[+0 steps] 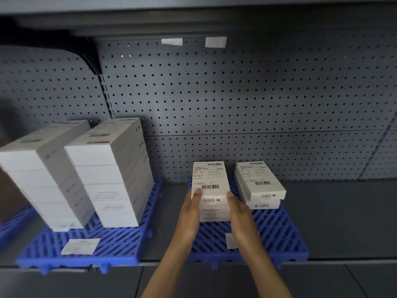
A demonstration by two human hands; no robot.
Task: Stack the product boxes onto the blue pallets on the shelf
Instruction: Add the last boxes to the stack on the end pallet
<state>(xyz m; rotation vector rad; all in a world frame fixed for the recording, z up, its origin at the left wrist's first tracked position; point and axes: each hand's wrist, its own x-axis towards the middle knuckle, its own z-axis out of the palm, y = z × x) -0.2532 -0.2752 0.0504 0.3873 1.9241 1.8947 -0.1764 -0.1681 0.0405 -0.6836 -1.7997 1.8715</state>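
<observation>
On the right blue pallet stands a short stack of white product boxes; its top box carries a barcode label. My left hand lies against the stack's left side with the thumb on the top box. My right hand lies against its right side, thumb at the box's corner. Both hands hold the top box between them. Right of it sits a second stack of two white boxes, the upper one skewed. On the left blue pallet stand two tall stacks of white boxes.
A grey pegboard wall closes the back of the shelf, with another shelf overhead. A paper label lies on the left pallet and another on the right one. Bare grey shelf extends to the right. A third blue pallet's edge shows far left.
</observation>
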